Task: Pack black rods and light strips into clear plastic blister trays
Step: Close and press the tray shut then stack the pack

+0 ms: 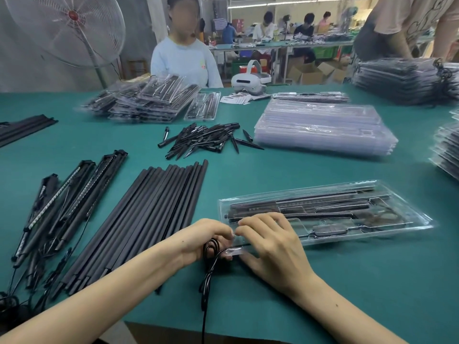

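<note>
so both hands are down at the near left corner of the clear blister tray [397, 219] on the green table [347, 281]. The left hand [206, 238] has its fingers curled in around a coiled black cable [211, 247], and that cable trails off toward the table's near edge. The right hand [270, 242] lies over the tray's corner with fingers bent and close together, tips meeting the left hand's fingertips, and the two seem to be pinching a small clear plastic piece [233, 252] between them, though I can't tell exactly what that bit is. The tray already has black parts sitting in its long slots. Just left of the hands there's a neat row of black rods [149, 219] lying side by side, and further left a messier bunch of light strips [62, 199] with wires tangled at the near end. Beyond the rods sits a loose pile of black spikes [206, 141], and to its right a stack of empty clear trays [323, 127]. Packed trays are heaped at the far side [144, 100], near a white headset [249, 83], and a person in a pale blue top [183, 63] sits across the table
</note>
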The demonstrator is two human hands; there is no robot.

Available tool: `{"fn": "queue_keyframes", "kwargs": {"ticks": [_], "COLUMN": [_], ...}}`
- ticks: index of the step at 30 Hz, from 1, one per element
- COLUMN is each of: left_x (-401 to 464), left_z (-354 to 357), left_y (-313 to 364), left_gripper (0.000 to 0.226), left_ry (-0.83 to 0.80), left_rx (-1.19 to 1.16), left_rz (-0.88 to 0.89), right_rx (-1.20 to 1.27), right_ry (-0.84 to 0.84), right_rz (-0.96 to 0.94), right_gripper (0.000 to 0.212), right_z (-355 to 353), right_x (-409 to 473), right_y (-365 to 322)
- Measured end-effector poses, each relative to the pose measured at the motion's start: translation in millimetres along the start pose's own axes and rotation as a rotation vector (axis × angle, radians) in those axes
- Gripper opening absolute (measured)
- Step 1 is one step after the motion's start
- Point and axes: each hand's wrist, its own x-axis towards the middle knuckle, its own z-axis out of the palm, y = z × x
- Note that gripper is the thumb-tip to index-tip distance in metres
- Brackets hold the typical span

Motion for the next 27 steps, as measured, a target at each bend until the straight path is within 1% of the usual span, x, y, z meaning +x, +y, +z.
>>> {"fn": "queue_keyframes", "kwargs": {"ticks": [3, 8, 9, 12, 14, 17, 21, 23, 27], "left_x": [1.2, 1.2, 1.5, -0.4, -3.8, -7.0, -7.8, -8.9, -10.9], "left_z": [-0.5, 1.2, 1.7, 1.6, -1.5, -10.5, -16.8, -17.0, -18.6], "left_y": [0.7, 0.6, 0.0, -0.8, 0.6, 1.6, -1.4, -2.7, -4.0], "left_gripper": [0.017, 0.016, 0.016, 0.013, 0.006, 0.012, 0.025, 0.025, 0.023], "left_ry": [0.004, 0.036, 0.049, 0.039, -0.027, -0.097, -0.111, -0.117, -0.129], "left_rx": [0.018, 0.048, 0.062, 0.042, 0.004, -0.05, -0.201, -0.221, -0.201], "left_rz": [-0.01, -0.004, 0.007, 0.01, -0.028, -0.062, -0.016, -0.005, 0.005], "right_rx": [-0.012, -0.038, -0.043, -0.033, -0.023, 0.004, 0.062, 0.101, 0.152], "right_ry": [0.007, 0.026, 0.022, 0.008, -0.007, -0.032, -0.036, -0.061, -0.152], "right_rz": [0.032, 0.146, 0.153, 0.137, 0.122, 0.113, 0.029, -0.003, 0.035], "right_gripper": [0.016, 0.042, 0.045, 0.039, 0.033, 0.034, 0.035, 0.034, 0.033], "right_z": [1.6, 1.6, 1.4, 0.7, 0.2, 0.5, -0.6, -1.9, -5.7], "right_x": [0.0, -1.4, -1.7, -1.7, -1.4, -1.0, -1.4, -1.8, -1.4], "right_y": [-0.7, -1.3, -1.4, -1.1, -0.4, 0.4, 2.3, 3.2, 2.4]}}
